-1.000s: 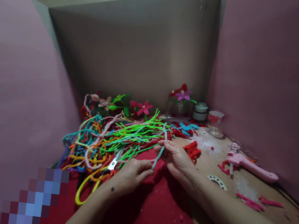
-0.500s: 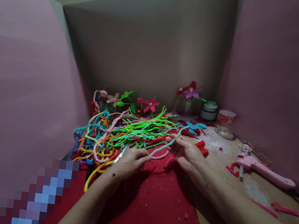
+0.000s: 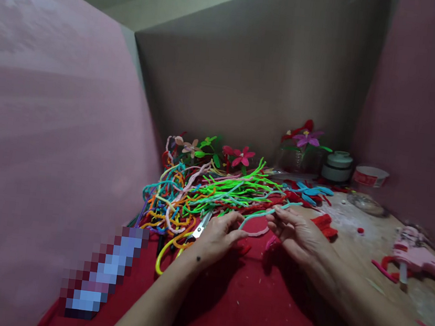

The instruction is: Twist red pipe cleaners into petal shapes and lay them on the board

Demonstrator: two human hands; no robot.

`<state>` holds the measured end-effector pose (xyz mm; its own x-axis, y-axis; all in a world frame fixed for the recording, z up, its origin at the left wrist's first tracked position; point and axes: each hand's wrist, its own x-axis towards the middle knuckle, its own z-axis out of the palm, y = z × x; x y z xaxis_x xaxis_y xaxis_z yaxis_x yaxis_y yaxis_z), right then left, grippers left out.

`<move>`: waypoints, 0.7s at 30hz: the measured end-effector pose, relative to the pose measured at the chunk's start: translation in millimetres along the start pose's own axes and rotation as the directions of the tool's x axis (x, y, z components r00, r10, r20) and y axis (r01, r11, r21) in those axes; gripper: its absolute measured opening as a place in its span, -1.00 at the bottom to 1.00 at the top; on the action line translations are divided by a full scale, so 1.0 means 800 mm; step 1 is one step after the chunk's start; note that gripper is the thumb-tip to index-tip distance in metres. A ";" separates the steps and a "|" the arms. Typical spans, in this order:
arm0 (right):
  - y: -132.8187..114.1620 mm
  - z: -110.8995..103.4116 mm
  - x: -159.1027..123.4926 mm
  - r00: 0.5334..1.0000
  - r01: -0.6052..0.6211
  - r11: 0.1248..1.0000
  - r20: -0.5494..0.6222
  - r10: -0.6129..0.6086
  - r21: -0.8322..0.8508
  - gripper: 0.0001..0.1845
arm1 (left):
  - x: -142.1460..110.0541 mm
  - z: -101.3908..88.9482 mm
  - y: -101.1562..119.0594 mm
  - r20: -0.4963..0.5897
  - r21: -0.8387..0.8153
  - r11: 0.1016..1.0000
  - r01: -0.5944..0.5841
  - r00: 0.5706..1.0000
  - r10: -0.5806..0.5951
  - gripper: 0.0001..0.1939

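Note:
A pale turquoise pipe cleaner [image 3: 257, 214] stretches between my two hands above the red cloth [image 3: 231, 313]. My left hand [image 3: 221, 233] pinches its near end between thumb and fingers. Farther along, my right hand [image 3: 292, 229] grips it with the fingertips, and the far end sticks out past them. Just behind lies a heap of bright green pipe cleaners [image 3: 230, 188]. A pair of scissors [image 3: 202, 225] with yellow handles lies beside my left wrist, partly hidden by it. A pale pink pipe cleaner [image 3: 258, 233] curves on the cloth below.
Multicoloured pipe cleaners [image 3: 169, 199] are tangled at the left. Pipe-cleaner flowers [image 3: 242, 156] stand at the back, near a lidded jar [image 3: 336, 168] and a cup [image 3: 370, 176]. A blue pipe-cleaner piece [image 3: 311, 191] and a pink glue gun [image 3: 423, 258] lie on the right.
The view has turned left, so things sit farther right. The turquoise pipe cleaner now bends more between my hands, and its far end points more to the right.

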<state>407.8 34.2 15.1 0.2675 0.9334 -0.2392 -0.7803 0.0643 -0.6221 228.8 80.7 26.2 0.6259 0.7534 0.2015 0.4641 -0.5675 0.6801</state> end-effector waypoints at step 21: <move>0.026 -0.002 -0.016 0.968 -0.062 0.917 0.200 0.151 -0.394 -0.90 | 0.004 0.012 -0.016 -0.220 0.397 0.916 0.063 0.975 0.028 -0.80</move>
<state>389.1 23.4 4.1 0.0277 0.9840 -0.1761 -0.5096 -0.1377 -0.8493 231.0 86.8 11.3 0.4858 0.7917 0.3703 0.7131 -0.6040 0.3559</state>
